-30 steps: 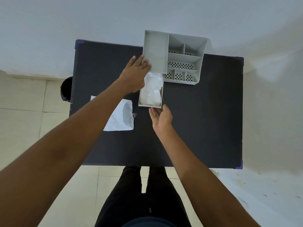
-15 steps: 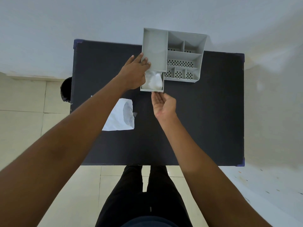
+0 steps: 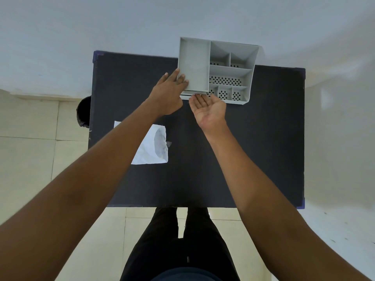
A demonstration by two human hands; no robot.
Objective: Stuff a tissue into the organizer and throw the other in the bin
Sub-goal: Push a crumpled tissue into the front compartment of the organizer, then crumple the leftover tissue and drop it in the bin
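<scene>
A grey plastic organizer [image 3: 218, 71] with perforated compartments is positioned at the far edge of the black rectangular desk [image 3: 253, 149], near its middle, and overhangs that edge. Its drawer front [image 3: 193, 93] is seen almost flush under the left section; no tissue is visible inside from this view, so the drawer contents cannot be confirmed.

A white, flat, thin tissue [image 3: 151, 148] lies near the left edge of the desk, well apart from the organizer and partly covered by the left forearm. It is judged to be very light, soft and easily crumpled, with no stiffness to resist a pinch. It is best taken at a free corner or gathered at the centre into a loose ball; a light grip is sufficient, and drift in air is to be expected on release. A black round bin [image 3: 83, 111] stands on the floor beside the left edge of the desk, partly hidden by it.

The left hand [image 3: 168, 94] is extended forward, palm down, fingers laid flat and nearly straight against the left side wall of the organizer, bracing it; nothing is held. The right hand [image 3: 209, 108] is turned palm up, fingers together and straight, with the fingertips [image 3: 197, 96] touching the drawer front in a pushing pose; it is spread flat and empty. Both forearms are stretched out from the body and converge on the organizer.
</scene>
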